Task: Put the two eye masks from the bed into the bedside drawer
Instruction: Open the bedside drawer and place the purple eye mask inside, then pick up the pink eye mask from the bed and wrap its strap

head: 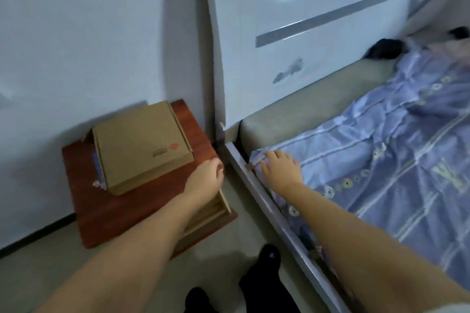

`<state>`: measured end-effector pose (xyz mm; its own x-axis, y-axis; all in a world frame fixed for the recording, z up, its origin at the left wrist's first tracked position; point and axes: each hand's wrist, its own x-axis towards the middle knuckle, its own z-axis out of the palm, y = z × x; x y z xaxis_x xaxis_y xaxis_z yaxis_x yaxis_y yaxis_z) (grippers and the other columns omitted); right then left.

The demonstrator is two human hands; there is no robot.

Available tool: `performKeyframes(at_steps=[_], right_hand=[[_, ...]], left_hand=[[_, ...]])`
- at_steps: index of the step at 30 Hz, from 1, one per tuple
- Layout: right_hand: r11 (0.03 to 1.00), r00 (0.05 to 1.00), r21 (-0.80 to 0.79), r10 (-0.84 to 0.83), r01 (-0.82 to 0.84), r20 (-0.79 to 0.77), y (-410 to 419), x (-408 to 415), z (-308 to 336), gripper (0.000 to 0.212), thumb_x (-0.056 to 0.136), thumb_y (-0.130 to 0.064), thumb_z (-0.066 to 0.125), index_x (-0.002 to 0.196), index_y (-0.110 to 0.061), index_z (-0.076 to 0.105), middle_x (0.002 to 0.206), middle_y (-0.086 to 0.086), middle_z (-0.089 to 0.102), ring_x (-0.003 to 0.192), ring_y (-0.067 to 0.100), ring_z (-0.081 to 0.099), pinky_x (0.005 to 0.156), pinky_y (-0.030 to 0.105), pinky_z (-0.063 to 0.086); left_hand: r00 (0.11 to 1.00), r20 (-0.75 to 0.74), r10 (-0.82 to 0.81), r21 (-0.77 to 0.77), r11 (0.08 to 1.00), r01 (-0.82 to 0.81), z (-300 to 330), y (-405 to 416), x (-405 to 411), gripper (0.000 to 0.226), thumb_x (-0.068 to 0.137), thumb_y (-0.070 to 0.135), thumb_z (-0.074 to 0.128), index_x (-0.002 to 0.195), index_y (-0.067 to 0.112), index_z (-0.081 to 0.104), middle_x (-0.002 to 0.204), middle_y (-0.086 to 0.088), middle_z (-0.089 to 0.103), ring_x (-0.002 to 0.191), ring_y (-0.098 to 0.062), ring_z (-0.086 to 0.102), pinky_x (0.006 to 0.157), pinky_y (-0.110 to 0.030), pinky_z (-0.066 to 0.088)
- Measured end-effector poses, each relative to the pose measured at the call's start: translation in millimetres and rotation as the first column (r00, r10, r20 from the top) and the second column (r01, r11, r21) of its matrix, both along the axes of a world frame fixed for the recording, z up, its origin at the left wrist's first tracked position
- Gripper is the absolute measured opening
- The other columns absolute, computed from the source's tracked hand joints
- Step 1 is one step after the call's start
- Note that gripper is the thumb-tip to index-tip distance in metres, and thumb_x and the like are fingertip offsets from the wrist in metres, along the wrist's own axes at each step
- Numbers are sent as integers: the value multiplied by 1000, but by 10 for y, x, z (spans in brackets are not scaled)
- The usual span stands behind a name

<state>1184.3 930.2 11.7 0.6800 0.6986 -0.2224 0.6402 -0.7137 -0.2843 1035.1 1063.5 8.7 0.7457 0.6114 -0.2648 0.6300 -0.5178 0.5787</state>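
A cardboard box (pixel 142 145) sits on the back half of the reddish bedside cabinet (pixel 81 185), and the left hand (pixel 206 178), fingers curled and holding nothing visible, hangs over the cabinet's right front corner above the partly open drawer (pixel 216 213). The right hand (pixel 281 169) lies flat, fingers spread and empty, on the near left corner of the purple bedsheet (pixel 381 147). 1 dark shape (pixel 385 49) that may be an eye mask lies at the head edge of the bed; it is too blurred to be sure.

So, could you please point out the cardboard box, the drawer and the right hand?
cardboard box (pixel 142 145), head view, lid top.
drawer (pixel 216 211), head view, open side.
right hand (pixel 281 169), head view, back.
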Motion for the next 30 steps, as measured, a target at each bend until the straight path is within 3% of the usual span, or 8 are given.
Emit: performKeyframes(at_steps=[5, 7, 11, 16, 21, 26, 30], right_hand=[[991, 974, 3, -130, 132, 186, -729, 1306, 261, 41, 97, -36, 35, 133, -19, 40, 145, 6, 38, 136, 25, 29, 112, 51, 19], [983, 962, 5, -183, 186, 205, -1034, 1873, 244, 41, 97, -35, 34, 135, -19, 39, 147, 5, 36, 137, 24, 26, 112, 52, 17], [959, 951, -54, -267, 278, 157, -1582, 2903, 32, 44, 98, -36, 31, 138, -20, 34, 150, 5, 31, 140, 24, 21, 114, 53, 13], [939, 942, -103, -319, 329, 102, -1900, 3854, -293, 41, 97, -34, 30, 136, -20, 36, 147, 7, 34, 139, 25, 21, 113, 54, 15], [921, 927, -113, -375, 373, 3, -1776, 4546, -750, 41, 97, -34, 27, 135, -19, 35, 148, 10, 31, 140, 26, 20, 112, 56, 15], [898, 893, -116, -436, 424, -108, -1494, 5327, -1339, 44, 98, -34, 25, 139, -18, 30, 153, 11, 24, 141, 28, 17, 114, 54, 13], [836, 823, -10, -541, 548, -172, -1179, 6062, -1923, 45, 97, -36, 30, 139, -19, 30, 154, 11, 23, 141, 29, 20, 114, 53, 14]], left_hand=[[960, -56, -275, 278, 919, 279, 287, -319, 1518, 37, 90, 21, 45, 126, 11, 46, 123, -15, 55, 113, -34, 51, 91, -44, 46], [937, -71, -341, 305, 887, 346, 309, -492, 2160, 41, 91, 20, 43, 131, 9, 41, 127, -17, 53, 113, -33, 51, 92, -43, 45], [914, -53, -402, 215, 889, 404, 218, -890, 3361, 41, 94, 18, 42, 133, 7, 38, 128, -20, 49, 112, -35, 48, 92, -45, 44], [877, -77, -474, 227, 848, 479, 45, -1293, 4406, 38, 92, 21, 45, 128, 9, 45, 127, -18, 51, 114, -35, 49, 93, -43, 41], [830, -157, -536, 166, 814, 557, -378, -1285, 5134, 36, 92, 19, 44, 127, 9, 46, 129, -17, 49, 115, -34, 48, 94, -41, 40], [803, -144, -578, 109, 798, 593, -929, -1094, 6035, 36, 94, 18, 43, 128, 7, 44, 131, -18, 47, 116, -35, 47, 95, -47, 43], [767, -113, -631, 93, 762, 641, -1460, -994, 6950, 36, 92, 17, 44, 127, 8, 43, 131, -19, 46, 115, -36, 47, 94, -49, 44]])
